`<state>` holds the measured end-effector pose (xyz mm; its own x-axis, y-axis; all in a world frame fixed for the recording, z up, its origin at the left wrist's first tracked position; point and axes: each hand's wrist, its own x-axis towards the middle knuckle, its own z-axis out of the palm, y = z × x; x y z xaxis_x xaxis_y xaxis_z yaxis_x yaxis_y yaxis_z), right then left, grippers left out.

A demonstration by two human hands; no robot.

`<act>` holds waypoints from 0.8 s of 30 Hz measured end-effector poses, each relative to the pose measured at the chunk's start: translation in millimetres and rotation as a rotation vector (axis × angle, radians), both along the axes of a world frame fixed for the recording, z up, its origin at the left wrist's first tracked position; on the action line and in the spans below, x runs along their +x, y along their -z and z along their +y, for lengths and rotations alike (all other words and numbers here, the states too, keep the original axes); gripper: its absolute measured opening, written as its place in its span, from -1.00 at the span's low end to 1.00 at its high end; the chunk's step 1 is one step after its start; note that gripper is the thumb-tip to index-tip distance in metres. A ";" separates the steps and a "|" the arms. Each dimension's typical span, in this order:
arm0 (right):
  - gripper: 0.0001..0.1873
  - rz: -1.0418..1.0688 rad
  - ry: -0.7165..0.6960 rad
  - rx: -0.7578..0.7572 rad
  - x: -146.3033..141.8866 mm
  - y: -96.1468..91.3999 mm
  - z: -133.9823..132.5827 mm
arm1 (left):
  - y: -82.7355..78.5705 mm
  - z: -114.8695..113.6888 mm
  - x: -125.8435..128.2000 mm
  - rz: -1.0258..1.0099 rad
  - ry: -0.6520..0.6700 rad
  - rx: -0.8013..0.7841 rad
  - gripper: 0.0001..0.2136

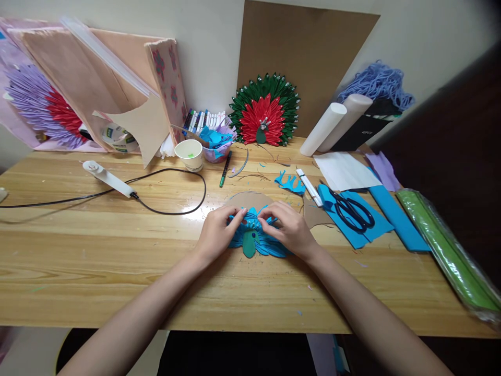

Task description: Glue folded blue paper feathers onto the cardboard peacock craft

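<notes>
A blue paper peacock (256, 241) with a green body lies on a brown cardboard half-disc (250, 200) near the middle of the wooden table (97, 250). My left hand (217, 233) rests on its left side, fingertips pinched on the blue folded feathers. My right hand (287, 228) covers its right side, fingers curled and pinching the feathers near the top centre. Both hands press on the same piece.
Black scissors (352, 211) lie on blue paper to the right, beside green wrapped sheets (442, 245). A glue gun (107, 178) with a black cord sits left. A paper cup (189, 154), markers (203, 121), a finished red-green peacock (265, 110) and rolls (324, 128) stand behind.
</notes>
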<state>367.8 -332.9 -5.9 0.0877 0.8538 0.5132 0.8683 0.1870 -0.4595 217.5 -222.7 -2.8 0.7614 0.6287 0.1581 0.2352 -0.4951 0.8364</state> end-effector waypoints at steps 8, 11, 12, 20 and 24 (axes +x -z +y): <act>-0.92 0.015 0.023 0.001 2.5 -0.2 -1.2 | -1.4 4.4 -1.7 -0.012 -0.035 -0.016 -0.69; -0.92 0.025 0.044 0.005 5.0 -0.8 -1.9 | -0.2 6.5 -2.0 -0.022 -0.057 -0.026 -0.68; -0.92 0.031 0.057 0.012 5.5 -1.1 -1.9 | 0.3 6.9 -2.1 -0.025 -0.062 -0.032 -0.68; -0.96 0.071 0.037 0.018 0.7 -0.9 -1.5 | 3.0 5.8 -0.7 -0.030 -0.043 -0.128 -0.67; -0.94 0.116 0.041 -0.005 -1.6 -1.4 -2.6 | 3.3 6.6 0.7 -0.016 -0.036 -0.209 -0.64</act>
<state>366.2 -335.5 -4.5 0.1811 0.8510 0.4930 0.8162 0.1497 -0.5581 218.2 -216.0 -6.1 0.7362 0.6759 0.0335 0.2354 -0.3021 0.9238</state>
